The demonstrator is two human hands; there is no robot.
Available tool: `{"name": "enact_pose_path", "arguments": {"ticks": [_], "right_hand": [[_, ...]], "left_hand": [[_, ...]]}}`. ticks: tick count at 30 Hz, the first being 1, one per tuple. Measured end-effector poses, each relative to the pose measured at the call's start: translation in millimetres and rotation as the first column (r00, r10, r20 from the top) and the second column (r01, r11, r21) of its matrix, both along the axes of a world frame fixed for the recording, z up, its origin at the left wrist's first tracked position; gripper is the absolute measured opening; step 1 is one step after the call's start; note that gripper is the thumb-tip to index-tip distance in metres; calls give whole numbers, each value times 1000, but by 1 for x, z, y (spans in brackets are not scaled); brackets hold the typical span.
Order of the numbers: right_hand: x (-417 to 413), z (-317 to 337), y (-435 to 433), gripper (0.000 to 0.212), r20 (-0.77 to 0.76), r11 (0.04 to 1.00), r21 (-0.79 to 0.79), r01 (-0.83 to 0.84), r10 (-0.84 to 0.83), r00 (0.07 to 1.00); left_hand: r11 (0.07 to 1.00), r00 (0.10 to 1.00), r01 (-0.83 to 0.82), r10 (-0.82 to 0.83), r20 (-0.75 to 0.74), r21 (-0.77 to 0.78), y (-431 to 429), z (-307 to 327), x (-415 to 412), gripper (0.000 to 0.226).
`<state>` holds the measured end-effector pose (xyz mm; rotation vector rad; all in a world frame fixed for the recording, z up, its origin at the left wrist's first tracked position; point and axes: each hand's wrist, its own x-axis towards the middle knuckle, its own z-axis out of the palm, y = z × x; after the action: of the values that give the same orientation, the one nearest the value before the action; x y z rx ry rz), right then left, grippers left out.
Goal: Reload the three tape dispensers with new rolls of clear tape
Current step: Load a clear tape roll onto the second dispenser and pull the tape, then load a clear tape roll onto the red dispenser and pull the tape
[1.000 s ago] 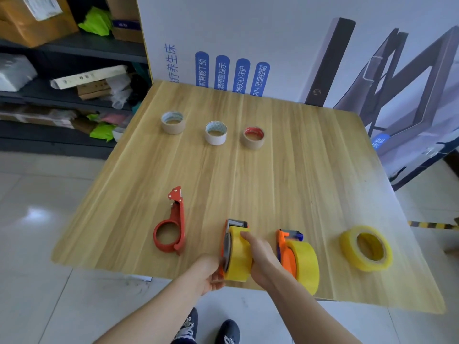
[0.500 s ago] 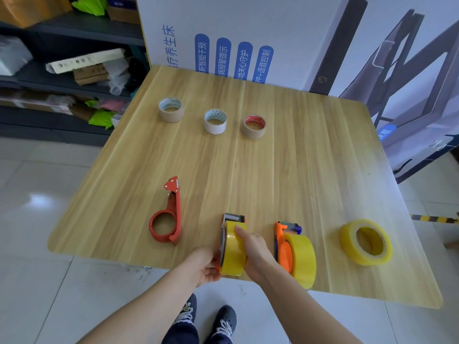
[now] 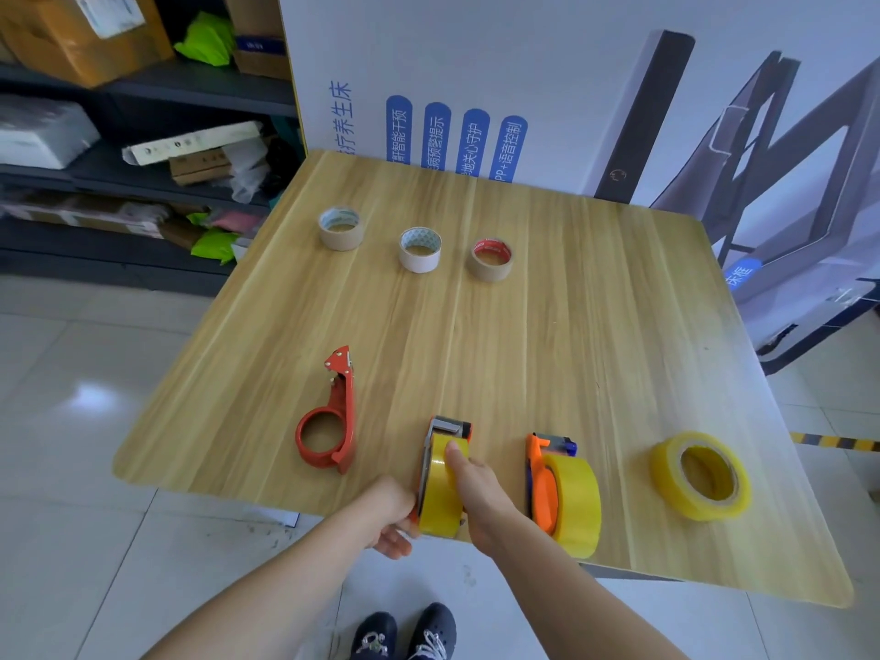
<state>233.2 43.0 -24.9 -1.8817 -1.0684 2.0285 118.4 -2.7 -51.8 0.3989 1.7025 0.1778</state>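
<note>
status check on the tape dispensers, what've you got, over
Left hand grips middle dispenser, right hand wraps fitted roll. Right dispenser loaded, red dispenser empty, spare roll flat at right. Nothing blocking.

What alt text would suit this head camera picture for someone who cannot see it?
At a wooden table's near edge, the left hand grips a tape dispenser while the right hand holds the yellowish roll on it. An empty red dispenser lies left of it; a loaded orange dispenser and a loose roll sit right; three small rolls sit far back.
</note>
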Motion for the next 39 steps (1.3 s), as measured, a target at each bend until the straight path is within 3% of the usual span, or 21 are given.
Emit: {"name": "enact_pose_path", "arguments": {"ticks": [4,8,16,22,29,34,39], "right_hand": [[0,3,-5,75,62,994,89,-58,53,997],[2,14,-8,68,251,955,206,-214,160,955],[15,52,8,46,618,745,402,-532,209,758],[52,76,26,49,821,585,405,-703,104,561],[124,91,40,42,924,625,297,-722,3,383],[179,85,52,41,954,671,218,-709,5,299],[232,67,71,31,970,651,165,-741,31,243]], "left_hand": [[979,965,184,-163,-203,87,7,11,-4,20],[913,860,377,-283,-425,154,13,25,-12,24],[698,612,681,-376,-695,223,43,61,-21,24],[500,442,835,-360,-822,229,67,93,-3,18],[245,146,968,-334,-931,64,102,119,50,21],[115,35,993,-323,-946,-3,128,120,103,24],[46,-20,998,-346,-938,-39,157,105,163,23]]}}
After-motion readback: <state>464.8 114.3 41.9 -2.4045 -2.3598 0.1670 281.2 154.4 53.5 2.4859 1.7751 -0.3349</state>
